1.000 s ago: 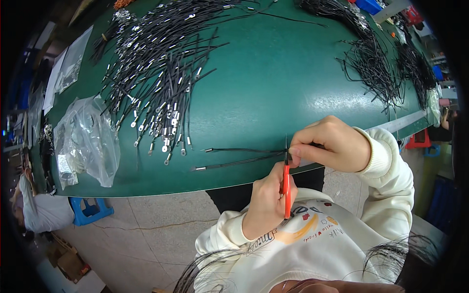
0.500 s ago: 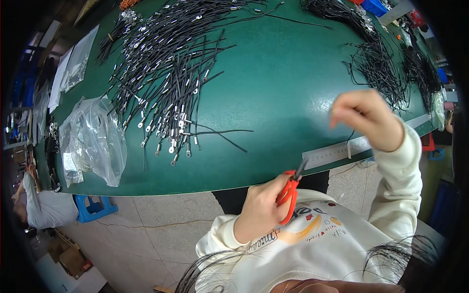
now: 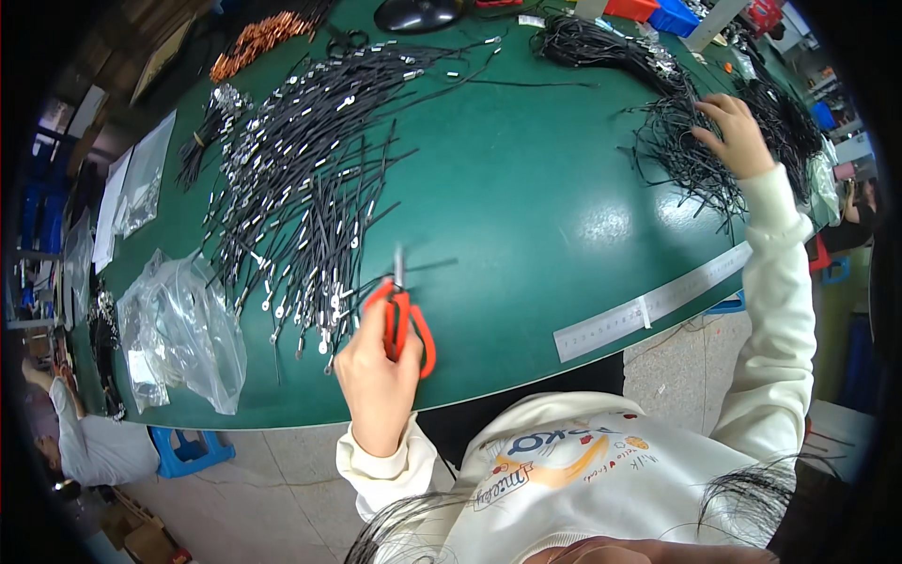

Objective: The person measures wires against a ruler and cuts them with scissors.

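Green table (image 3: 526, 188); left grip (image 3: 376, 376) clenched around red scissors (image 3: 406, 315), right grip (image 3: 738, 136) on black cords (image 3: 686, 155).

Green table (image 3: 507, 216); black cables (image 3: 301, 188); ruler strip (image 3: 648, 305); plastic bags (image 3: 183, 329).

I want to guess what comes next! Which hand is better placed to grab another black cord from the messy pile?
Probably the right hand: it already rests on the tangled pile of black cords at the table's far right. The left hand is busy holding the red scissors near the front edge.
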`<action>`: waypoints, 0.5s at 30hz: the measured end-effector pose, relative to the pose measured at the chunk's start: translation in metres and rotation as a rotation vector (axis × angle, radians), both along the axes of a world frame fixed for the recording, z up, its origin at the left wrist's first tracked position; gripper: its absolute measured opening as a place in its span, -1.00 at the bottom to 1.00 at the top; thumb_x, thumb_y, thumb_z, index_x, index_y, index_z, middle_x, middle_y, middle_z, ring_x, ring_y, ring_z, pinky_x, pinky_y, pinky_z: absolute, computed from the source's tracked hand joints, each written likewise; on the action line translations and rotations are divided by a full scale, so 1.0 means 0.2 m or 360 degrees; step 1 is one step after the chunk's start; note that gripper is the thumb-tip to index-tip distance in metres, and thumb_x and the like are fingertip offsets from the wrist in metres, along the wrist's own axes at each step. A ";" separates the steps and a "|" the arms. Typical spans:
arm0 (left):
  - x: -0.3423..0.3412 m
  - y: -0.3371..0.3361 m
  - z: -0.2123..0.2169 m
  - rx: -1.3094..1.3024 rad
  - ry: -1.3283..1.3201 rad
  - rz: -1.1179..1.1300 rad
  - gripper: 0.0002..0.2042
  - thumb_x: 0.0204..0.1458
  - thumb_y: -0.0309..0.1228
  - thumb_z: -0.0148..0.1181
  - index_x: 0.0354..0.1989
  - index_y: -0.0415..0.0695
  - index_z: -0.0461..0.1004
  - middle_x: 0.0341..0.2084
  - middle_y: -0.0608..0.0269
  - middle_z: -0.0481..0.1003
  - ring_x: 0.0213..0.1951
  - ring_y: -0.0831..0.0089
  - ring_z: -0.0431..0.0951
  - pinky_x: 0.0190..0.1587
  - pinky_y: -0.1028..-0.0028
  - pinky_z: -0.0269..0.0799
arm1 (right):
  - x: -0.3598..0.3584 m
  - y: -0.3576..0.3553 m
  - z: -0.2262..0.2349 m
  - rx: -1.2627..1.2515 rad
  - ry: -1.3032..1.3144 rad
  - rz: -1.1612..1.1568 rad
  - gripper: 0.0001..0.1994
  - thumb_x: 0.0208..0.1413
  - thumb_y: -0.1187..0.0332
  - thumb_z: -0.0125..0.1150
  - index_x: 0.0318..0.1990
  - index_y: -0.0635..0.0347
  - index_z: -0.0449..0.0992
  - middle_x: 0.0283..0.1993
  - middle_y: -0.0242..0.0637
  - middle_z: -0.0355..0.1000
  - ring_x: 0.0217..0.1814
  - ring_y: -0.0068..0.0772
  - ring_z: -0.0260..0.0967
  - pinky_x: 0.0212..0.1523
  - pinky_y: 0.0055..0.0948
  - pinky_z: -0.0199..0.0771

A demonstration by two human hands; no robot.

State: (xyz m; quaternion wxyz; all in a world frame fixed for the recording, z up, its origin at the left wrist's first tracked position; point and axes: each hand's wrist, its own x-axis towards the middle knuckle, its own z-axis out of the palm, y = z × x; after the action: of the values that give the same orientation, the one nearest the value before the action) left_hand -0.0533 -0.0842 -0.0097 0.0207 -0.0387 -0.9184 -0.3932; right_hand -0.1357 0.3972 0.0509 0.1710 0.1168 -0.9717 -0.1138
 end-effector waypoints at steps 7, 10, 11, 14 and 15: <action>-0.04 0.04 -0.13 -0.0086 0.0679 0.0223 -0.70 -0.16 -0.60 0.23 -0.17 -0.32 0.49 -0.35 0.08 0.54 -0.53 0.36 0.47 -0.45 0.47 0.36 | -0.43 -0.59 -0.19 -0.0607 -0.0296 0.0557 -0.74 0.05 0.32 0.17 -0.11 0.20 0.51 -0.10 -0.16 0.44 -0.01 -0.09 0.36 0.05 -0.24 0.33; -0.04 0.05 -0.11 -0.0035 0.0657 0.0252 -0.70 -0.18 -0.60 0.27 -0.18 -0.31 0.50 -0.32 0.13 0.54 -0.48 0.32 0.45 -0.40 0.44 0.36 | -0.61 -0.76 -0.33 -0.0761 -0.0258 0.0552 -0.73 0.05 0.30 0.19 -0.10 0.17 0.50 -0.11 -0.15 0.42 -0.01 -0.10 0.35 0.04 -0.24 0.34; -0.05 0.05 -0.12 -0.0104 0.0693 0.0219 -0.71 -0.18 -0.61 0.26 -0.19 -0.29 0.51 -0.32 0.14 0.53 -0.43 0.32 0.45 -0.36 0.43 0.36 | -0.66 -0.79 -0.37 -0.0799 -0.0263 0.0519 -0.71 0.03 0.30 0.21 -0.08 0.15 0.49 -0.11 -0.16 0.41 -0.01 -0.09 0.34 0.03 -0.25 0.34; -0.06 0.04 -0.12 -0.0205 0.0775 0.0167 -0.73 -0.17 -0.62 0.26 -0.21 -0.27 0.52 -0.32 0.16 0.52 -0.33 0.31 0.44 -0.29 0.41 0.34 | -0.73 -0.91 -0.45 -0.0867 0.0004 0.0500 -0.68 -0.04 0.30 0.28 -0.08 0.05 0.47 -0.12 -0.22 0.34 0.00 -0.11 0.27 0.05 -0.31 0.32; -0.06 0.05 -0.11 -0.0229 0.0813 0.0148 -0.74 -0.17 -0.62 0.26 -0.23 -0.26 0.53 -0.32 0.16 0.51 -0.27 0.30 0.43 -0.26 0.41 0.33 | -0.74 -0.92 -0.45 -0.0869 0.0016 0.0503 -0.68 -0.04 0.30 0.28 -0.08 0.05 0.47 -0.12 -0.22 0.34 0.00 -0.11 0.27 0.05 -0.31 0.32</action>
State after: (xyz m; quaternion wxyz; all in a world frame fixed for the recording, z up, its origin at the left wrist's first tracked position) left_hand -0.0654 -0.0747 -0.0326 0.2670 -0.0960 -0.9097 -0.3031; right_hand -0.2844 0.2129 -0.0396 0.2163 0.2156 -0.9353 0.1786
